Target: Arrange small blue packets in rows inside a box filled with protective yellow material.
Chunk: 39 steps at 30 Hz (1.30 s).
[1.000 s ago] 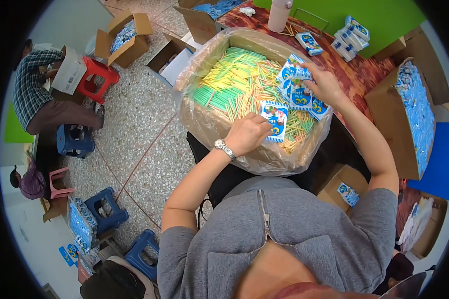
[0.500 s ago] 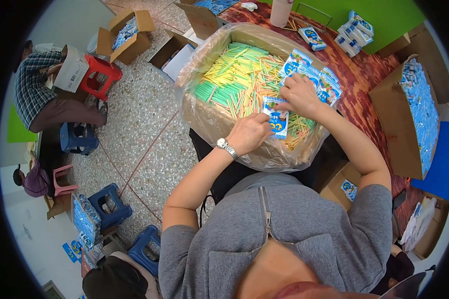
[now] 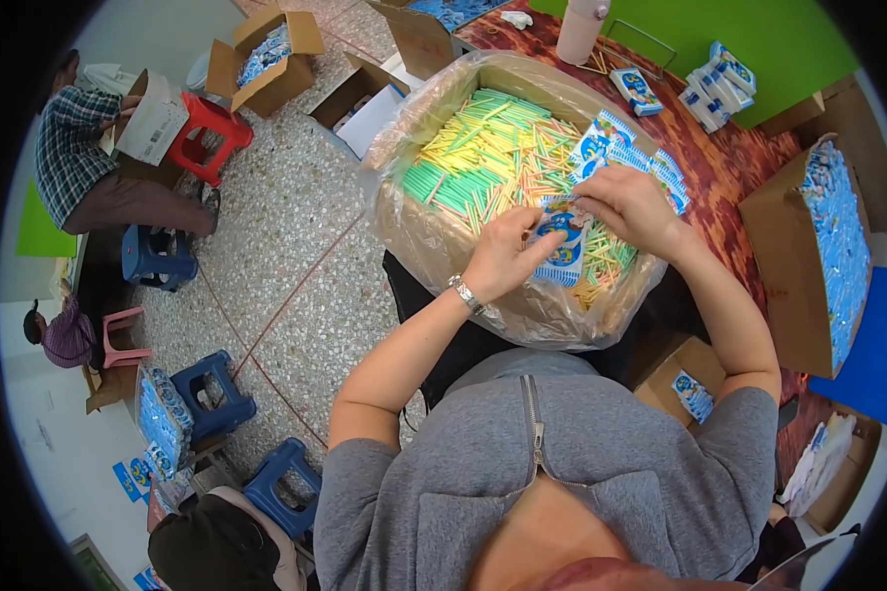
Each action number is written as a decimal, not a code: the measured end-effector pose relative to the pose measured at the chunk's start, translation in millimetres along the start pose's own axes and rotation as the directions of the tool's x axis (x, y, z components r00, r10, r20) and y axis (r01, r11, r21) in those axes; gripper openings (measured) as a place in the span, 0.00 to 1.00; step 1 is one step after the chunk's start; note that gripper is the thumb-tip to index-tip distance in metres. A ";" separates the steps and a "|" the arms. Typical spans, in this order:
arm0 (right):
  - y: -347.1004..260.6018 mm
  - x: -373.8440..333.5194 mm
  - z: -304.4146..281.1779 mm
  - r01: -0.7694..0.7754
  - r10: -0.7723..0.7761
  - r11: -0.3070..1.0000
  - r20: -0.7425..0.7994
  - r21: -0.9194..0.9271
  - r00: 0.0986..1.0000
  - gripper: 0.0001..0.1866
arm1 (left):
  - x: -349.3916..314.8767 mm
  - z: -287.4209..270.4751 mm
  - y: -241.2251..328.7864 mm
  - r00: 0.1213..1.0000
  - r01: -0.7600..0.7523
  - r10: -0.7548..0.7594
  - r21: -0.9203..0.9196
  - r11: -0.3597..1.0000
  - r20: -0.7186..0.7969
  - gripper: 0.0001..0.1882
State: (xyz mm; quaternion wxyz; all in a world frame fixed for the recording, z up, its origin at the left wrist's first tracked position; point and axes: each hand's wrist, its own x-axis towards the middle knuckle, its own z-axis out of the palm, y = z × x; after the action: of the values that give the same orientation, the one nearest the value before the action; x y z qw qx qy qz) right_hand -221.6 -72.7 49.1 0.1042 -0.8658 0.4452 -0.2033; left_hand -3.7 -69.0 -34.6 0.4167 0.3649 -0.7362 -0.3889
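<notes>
L hand, R hand hold pkt within box rim, room over sticks beyond.

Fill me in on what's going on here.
A person has both hands at a blue-and-white packet over a plastic-lined box of thin green, yellow and pinkish sticks. The left hand is at the packet's left side, thumb across its face; the right hand has its bent fingers by the upper right edge. More packets lie at the box's far right side. Off to the left, a co-worker in a plaid shirt is at a pale carton.
</notes>
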 end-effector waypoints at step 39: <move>-15.2 133.4 25.0 0.110 -0.254 0.916 0.347 0.385 0.903 0.13 | 2.7 -63.2 -31.8 0.918 0.319 -0.367 -0.271 0.908 -0.149 0.14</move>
State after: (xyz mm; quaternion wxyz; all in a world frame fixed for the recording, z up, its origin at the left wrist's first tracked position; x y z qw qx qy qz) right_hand -129.9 -172.4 66.8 0.3260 -0.8937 0.2868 -0.1129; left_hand 58.8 -102.0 -39.5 0.4533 0.4721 -0.5626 -0.5051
